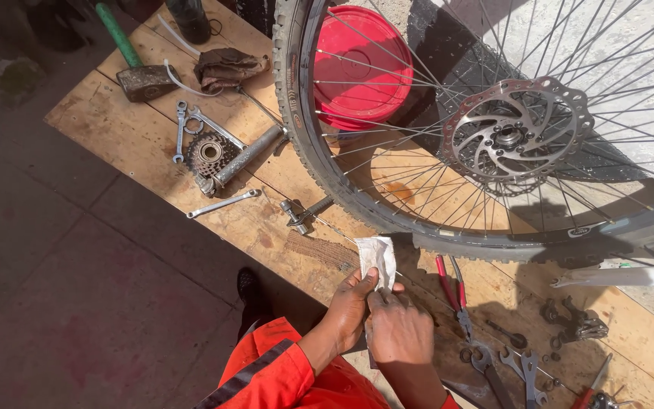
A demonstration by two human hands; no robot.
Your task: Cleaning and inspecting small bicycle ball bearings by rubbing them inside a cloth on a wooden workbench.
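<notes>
The board (153, 144) is bare, rough wood, stained and scuffed. The knobby tyre (319, 167) is matt black rubber; the spokes (418, 98) and disc rotor (520, 132) are bright, glossy metal. The bucket lid (361, 60) is smooth red plastic. The freewheel cog (207, 154) and wrenches (225, 203) are dull grey steel. The white sheet (378, 257) looks thin, crinkled, matt.

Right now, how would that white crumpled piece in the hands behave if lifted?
The white piece looks thin and creased, so probably floppy and very light. Both the left hand and right hand pinch it, suggesting it sags alone. Likely tears easily.
</notes>
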